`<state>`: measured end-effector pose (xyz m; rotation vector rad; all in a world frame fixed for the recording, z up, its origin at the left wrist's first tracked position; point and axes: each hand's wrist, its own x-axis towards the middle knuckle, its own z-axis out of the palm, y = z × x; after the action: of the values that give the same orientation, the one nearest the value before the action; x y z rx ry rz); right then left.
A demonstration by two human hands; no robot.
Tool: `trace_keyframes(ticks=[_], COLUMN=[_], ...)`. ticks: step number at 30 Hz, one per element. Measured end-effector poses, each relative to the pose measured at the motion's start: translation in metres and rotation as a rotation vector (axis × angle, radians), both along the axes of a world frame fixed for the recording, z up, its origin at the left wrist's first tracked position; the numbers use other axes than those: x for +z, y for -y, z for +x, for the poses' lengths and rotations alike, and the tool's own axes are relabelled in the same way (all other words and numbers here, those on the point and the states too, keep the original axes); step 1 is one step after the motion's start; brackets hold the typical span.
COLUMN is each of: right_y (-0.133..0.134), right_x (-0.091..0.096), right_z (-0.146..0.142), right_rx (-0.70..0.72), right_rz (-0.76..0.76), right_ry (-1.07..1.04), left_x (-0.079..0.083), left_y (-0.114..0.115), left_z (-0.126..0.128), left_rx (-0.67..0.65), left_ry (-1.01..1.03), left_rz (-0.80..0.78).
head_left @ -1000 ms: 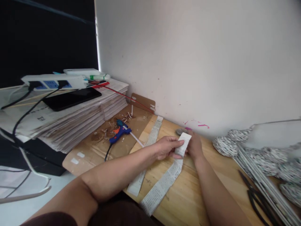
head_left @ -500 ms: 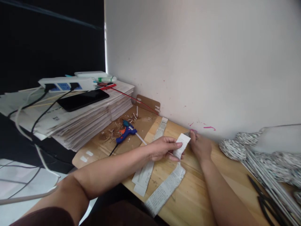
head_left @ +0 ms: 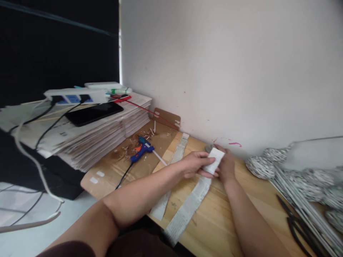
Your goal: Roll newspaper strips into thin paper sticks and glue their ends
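A folded white paper strip (head_left: 213,160) is pinched in my left hand (head_left: 197,164), thumb on top and fingers underneath. Below that hand, a long newspaper strip (head_left: 187,210) slants down to the front edge of the wooden table (head_left: 214,228). Just to the right, my right hand (head_left: 227,162) is closed, its fingers partly hidden behind the folded paper; what it grips I cannot make out. A small grey thing (head_left: 209,147) shows by its fingertips, near the wall. More newspaper strips (head_left: 179,151) lie left of my hands, partly under my left forearm.
A blue glue gun (head_left: 142,151) rests on cardboard (head_left: 107,184) at the left. Beyond it, a tall paper stack (head_left: 107,139) carries a phone (head_left: 95,113) and a power strip (head_left: 77,95). On the right lie black scissors (head_left: 294,221), paper rods (head_left: 302,210) and woven paper pieces (head_left: 259,167).
The folded paper and my left hand have shifted right, closer to my right hand. My right hand's fingers are now partly behind the paper. The view has moved slightly.
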<state>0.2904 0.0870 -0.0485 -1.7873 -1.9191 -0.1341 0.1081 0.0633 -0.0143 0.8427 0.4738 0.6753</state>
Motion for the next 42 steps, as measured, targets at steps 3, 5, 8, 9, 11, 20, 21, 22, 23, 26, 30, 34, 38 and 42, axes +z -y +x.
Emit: trace_keyframes(ticks=[3,5,8,9,11,20,21,22,23,26,30,34,38,42], right_y=[-0.002,-0.003,-0.002,-0.001,0.002,0.006,0.006,0.007,0.008,0.016,0.026,0.021,0.004,-0.004], right_x=[0.000,0.000,-0.001,0.000,0.001,0.008,0.007,0.007,0.006,0.007,0.009,0.010,0.016,0.018], right_z=[-0.003,-0.006,-0.010,-0.011,-0.013,-0.007,-0.005,-0.002,0.001,0.017,0.037,0.043,0.042,0.041], right_rx=[-0.023,-0.068,-0.113,-0.119,-0.135,-0.155,-0.143,-0.134,-0.124,-0.091,-0.133,-0.047,0.039,-0.008], right_rz=[-0.004,-0.126,-0.205,-0.211,-0.224,0.109,0.117,0.121,0.125,0.114,-0.036,-0.147,-0.386,-0.425], right_ry=[-0.066,-0.039,-0.014,-0.013,-0.010,0.040,0.038,0.033,0.024,-0.069,-0.213,-0.182,-0.129,-0.129], left_x=[-0.005,-0.006,-0.006,-0.006,-0.006,-0.011,-0.011,-0.012,-0.012,-0.012,-0.013,-0.016,-0.017,-0.016], left_y=[-0.008,-0.008,-0.005,-0.004,-0.002,-0.002,-0.002,-0.002,-0.002,-0.001,0.001,0.003,0.004,0.005], left_z=[-0.006,-0.006,-0.006,-0.005,-0.005,-0.004,-0.003,-0.003,-0.003,-0.002,-0.001,0.000,0.001,0.001], left_rx=[0.007,0.015,0.024,0.022,0.013,0.052,0.050,0.047,0.046,0.051,0.038,0.003,-0.006,-0.005], left_ry=[0.024,0.031,-0.009,-0.020,-0.032,-0.064,-0.062,-0.061,-0.063,-0.086,-0.134,-0.163,-0.195,-0.209], left_rz=[-0.002,-0.025,-0.026,-0.013,0.015,0.057,0.057,0.057,0.056,0.051,0.056,0.078,0.073,0.070])
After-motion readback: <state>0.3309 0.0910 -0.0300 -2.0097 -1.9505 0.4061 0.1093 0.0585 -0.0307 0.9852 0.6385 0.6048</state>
